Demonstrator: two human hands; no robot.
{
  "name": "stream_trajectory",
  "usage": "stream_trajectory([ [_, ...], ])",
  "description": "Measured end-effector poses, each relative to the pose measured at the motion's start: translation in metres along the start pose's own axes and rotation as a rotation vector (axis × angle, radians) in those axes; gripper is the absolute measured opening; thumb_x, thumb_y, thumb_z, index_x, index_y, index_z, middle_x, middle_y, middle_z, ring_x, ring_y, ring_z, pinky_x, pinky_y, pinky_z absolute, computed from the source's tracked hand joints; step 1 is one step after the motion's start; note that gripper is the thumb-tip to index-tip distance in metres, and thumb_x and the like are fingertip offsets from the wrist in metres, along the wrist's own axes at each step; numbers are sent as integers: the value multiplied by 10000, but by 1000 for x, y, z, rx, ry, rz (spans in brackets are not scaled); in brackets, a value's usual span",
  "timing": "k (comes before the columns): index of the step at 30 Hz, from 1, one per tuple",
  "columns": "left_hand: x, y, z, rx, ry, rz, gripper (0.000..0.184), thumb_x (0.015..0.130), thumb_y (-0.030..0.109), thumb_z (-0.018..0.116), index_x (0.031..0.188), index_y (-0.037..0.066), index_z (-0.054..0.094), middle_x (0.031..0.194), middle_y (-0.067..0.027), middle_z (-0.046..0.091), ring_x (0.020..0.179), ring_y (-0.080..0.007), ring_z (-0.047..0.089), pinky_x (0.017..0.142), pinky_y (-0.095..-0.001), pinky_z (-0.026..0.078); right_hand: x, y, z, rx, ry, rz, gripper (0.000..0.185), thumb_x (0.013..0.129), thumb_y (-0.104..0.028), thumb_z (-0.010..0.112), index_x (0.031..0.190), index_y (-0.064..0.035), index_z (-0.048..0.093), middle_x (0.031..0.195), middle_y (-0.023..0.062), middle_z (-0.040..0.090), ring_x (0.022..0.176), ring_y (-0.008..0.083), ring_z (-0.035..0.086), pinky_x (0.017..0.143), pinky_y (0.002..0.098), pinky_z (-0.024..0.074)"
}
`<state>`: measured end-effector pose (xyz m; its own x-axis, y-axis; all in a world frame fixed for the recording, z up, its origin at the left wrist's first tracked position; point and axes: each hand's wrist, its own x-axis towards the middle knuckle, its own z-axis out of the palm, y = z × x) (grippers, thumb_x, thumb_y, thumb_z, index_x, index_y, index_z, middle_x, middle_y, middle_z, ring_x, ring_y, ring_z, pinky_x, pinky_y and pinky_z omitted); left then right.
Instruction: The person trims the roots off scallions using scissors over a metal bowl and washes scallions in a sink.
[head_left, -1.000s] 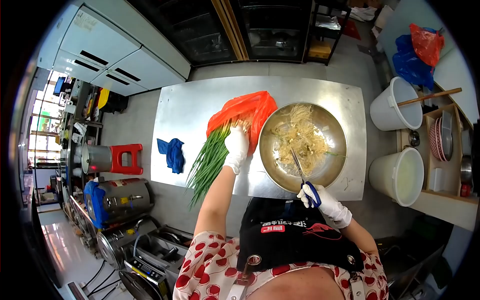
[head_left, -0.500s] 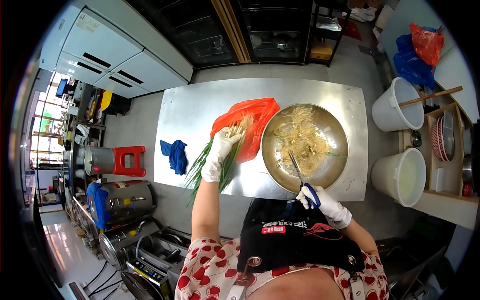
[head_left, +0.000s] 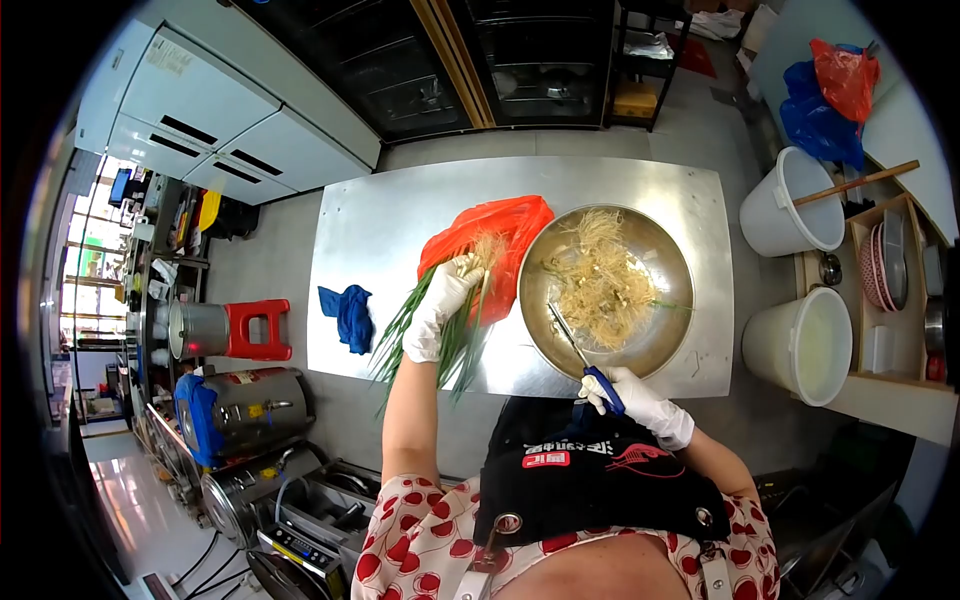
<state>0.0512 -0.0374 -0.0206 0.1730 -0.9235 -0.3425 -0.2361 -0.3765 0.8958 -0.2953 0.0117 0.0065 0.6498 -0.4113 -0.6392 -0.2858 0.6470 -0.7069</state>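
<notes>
Left hand (head_left: 447,300), gloved: fingers clamped on a bunch of green onions (head_left: 462,345). The bunch lies over the table (head_left: 390,200), passing beneath the palm; the pale root ends stick out beyond the fingers, against the red bag (head_left: 500,215), while the green leaves spread on both sides of the wrist, some tips reaching past the near table edge.

Right hand (head_left: 632,397), gloved: fingers closed around the blue handles of the scissors (head_left: 566,335). The blades point away from the person, over the near left part of the metal bowl (head_left: 668,260), which holds cut roots (head_left: 600,285). The scissors and the onions are well apart.

Hidden: the middle of the stalks, under the left glove; part of the scissor handles, behind the right fingers. Inside of the bag mostly out of sight. Blade gap too small to judge; number of stalks cannot be told.
</notes>
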Motion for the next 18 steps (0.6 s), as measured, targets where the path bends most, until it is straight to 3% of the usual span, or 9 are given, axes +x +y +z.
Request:
stream_trajectory([
  [3,21,-37,-1,-141,11,132,249,886,155,674,1064,-12,624,869,18,623,763,-82,556,662,-256,470,3,1,0,-14,2,-14,365,947,-374,579,832,-28,584,621,-42,483,553,54,452,535,204,376],
  [6,0,12,5,-81,-3,-57,283,877,139,667,1086,-48,633,966,-103,692,854,-153,628,774,-288,495,3,-3,3,7,15,-16,364,946,-373,581,846,-24,592,618,-44,478,553,50,448,531,202,371],
  [9,24,-40,3,242,227,128,267,848,163,692,1023,-37,666,950,-152,706,854,-216,671,774,-318,506,2,-3,0,-42,-1,-13,374,947,-374,579,883,-6,598,621,-43,480,555,50,451,535,200,376],
  [10,24,-36,-2,382,272,18,246,827,190,691,976,-6,695,927,-186,699,870,-283,681,783,-345,512,1,-2,0,-33,6,-10,380,946,-377,580,889,-2,598,621,-42,482,554,51,451,536,200,378],
  [13,16,-40,3,493,496,44,227,827,205,667,959,25,705,880,-179,695,829,-314,678,752,-360,521,-2,-1,-2,-20,24,-4,392,944,-381,581,899,8,598,622,-39,485,552,52,453,539,200,385],
  [15,1,-19,16,630,371,28,277,824,237,657,992,22,709,946,-181,693,889,-305,677,790,-351,524,-5,1,-3,-26,31,-1,390,944,-377,584,891,9,596,623,-37,489,548,52,455,539,197,388],
  [17,9,-42,33,809,337,56,284,816,296,655,945,53,725,910,-166,692,838,-311,675,748,-369,533,-5,5,-4,7,18,4,383,944,-371,584,889,8,596,621,-37,490,545,53,456,535,195,387],
  [18,13,-58,43,865,415,211,273,825,310,623,734,60,683,668,-167,649,641,-340,652,619,-420,522,-4,8,-4,23,14,5,380,945,-368,585,889,7,596,620,-37,491,543,53,456,533,194,387],
])
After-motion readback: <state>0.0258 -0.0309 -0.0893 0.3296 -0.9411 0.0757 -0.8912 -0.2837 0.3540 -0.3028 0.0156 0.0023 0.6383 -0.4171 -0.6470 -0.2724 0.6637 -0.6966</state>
